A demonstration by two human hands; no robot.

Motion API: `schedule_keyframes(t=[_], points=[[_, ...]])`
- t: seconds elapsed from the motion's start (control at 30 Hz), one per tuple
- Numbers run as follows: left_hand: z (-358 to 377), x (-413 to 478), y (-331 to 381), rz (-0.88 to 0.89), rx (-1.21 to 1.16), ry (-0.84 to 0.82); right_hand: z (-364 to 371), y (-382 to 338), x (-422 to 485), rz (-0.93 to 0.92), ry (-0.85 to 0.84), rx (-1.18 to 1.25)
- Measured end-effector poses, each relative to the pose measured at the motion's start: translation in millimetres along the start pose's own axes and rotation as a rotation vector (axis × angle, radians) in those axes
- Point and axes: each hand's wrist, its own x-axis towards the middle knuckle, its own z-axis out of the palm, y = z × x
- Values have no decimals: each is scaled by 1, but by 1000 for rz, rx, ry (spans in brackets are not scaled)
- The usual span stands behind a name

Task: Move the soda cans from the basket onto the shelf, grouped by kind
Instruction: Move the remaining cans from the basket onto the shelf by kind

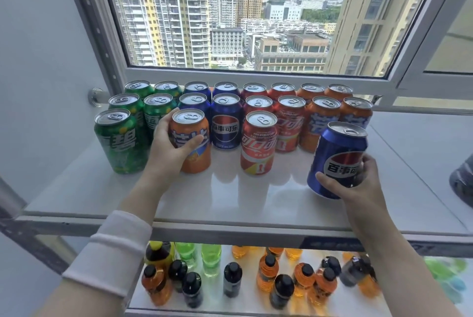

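Observation:
Soda cans stand in rows on the white shelf [230, 196] below the window: green cans [120, 142] at the left, then blue cans [225, 124], red cans [258, 145] and orange cans [320, 122] at the right. My left hand [169, 150] grips an orange can [192, 137] that stands in the front row, in front of the blue cans. My right hand [358, 183] holds a blue can [335, 158], tilted, at the shelf's right front, before the orange cans. The basket is out of view.
The open window frame [256, 76] rises right behind the back row of cans. A lower shelf [245, 288] holds several small bottles with orange, green and dark drinks. A grey object [463, 183] sits at the right edge.

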Motion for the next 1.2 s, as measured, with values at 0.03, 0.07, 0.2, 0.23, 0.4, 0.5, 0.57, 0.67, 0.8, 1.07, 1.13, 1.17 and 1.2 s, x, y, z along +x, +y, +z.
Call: schedule_keyframes(t=[0.03,0.07,0.2,0.23,0.4,0.5,0.57,0.67,0.8,1.07,1.13,1.17,1.2], points=[[0,-1,0,0,5,2,-1,1,2,-2,-2,2],[0,-2,1,2,11,4,-2,1,2,-5,-5,5],[3,-6,4,2,40,28,-2,0,2,-18,-25,23],[4,-8,4,0,49,31,-1,0,2,-19,-31,25],[8,-13,5,-3,119,57,1,-1,0,-13,-60,48],[13,-14,8,8,133,107,2,-2,-2,-5,-69,51],[14,-15,11,21,146,134,5,-5,-5,-11,-83,52],[9,-26,18,20,137,165,16,-12,-13,-30,-138,61],[-7,-51,32,14,122,221,49,-24,-26,-87,-257,21],[-55,-91,41,-21,133,273,145,-16,-23,-138,-351,-30],[-63,-95,39,-25,111,276,165,-9,-18,-130,-333,-38],[-66,-97,38,-26,100,275,174,-6,-14,-123,-314,-42],[-69,-98,37,-29,93,276,183,-4,-11,-115,-293,-40]])
